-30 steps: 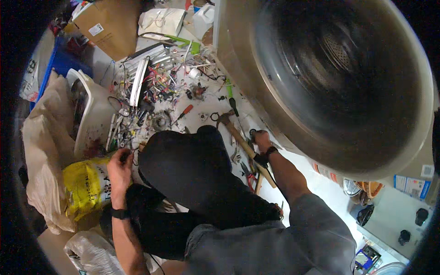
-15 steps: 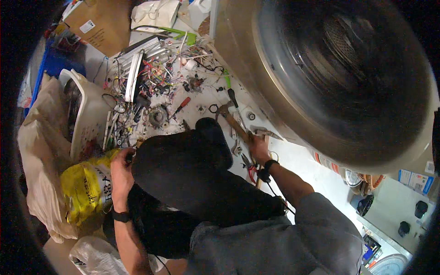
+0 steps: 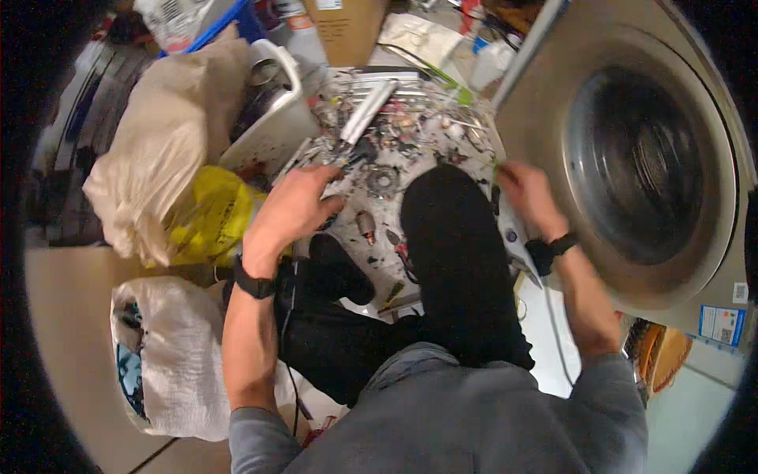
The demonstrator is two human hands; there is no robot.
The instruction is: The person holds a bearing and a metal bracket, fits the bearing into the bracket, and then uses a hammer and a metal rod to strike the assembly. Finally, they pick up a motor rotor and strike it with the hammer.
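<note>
My left hand (image 3: 304,201) reaches over the near left side of the littered work surface (image 3: 466,154), beside a yellow bag (image 3: 217,213). Its thumb stands apart from the bent fingers, and nothing shows between them. On the far side of my raised knee, my right hand (image 3: 533,197) is curled near the washing machine. A thin green strip shows at its fingertips; whatever the fingers close on is too blurred to name. Between my legs lie a cylindrical part with a copper-coloured end (image 3: 365,227) and red-handled pliers (image 3: 402,253). Farther back sits a round metal part (image 3: 384,181).
The front-loading washing machine (image 3: 553,118) stands at the right. White metal strips (image 3: 369,112) and tangled wires lie farther back, below a cardboard box (image 3: 347,31). A white tub (image 3: 268,130), a beige sack (image 3: 162,142) and a white woven sack (image 3: 185,355) are at the left.
My view has swung left and my legs have shifted. My right hand has left the hammer's wooden handle and moved farther forward. My left hand has come off my knee to over the parts.
</note>
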